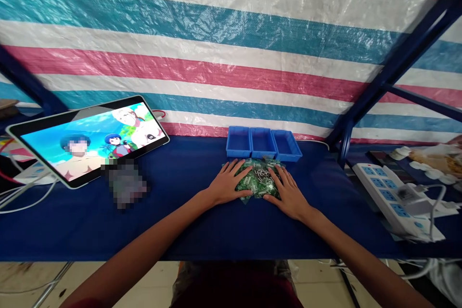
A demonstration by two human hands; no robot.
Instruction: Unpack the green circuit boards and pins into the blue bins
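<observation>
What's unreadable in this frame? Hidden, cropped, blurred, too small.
- Green pile of small pieces, head view: individual pieces too small to identify.
- Parts of that pile, head view: covered by the left hand and right hand.
- Dark object by the tablet, head view: pixelated, unidentifiable.
- White cables, head view: cut off by the left edge.

Green-and-silver pile (263, 179), blue trays (263, 143), pink-white-teal striped sheeting (224, 70)
</observation>
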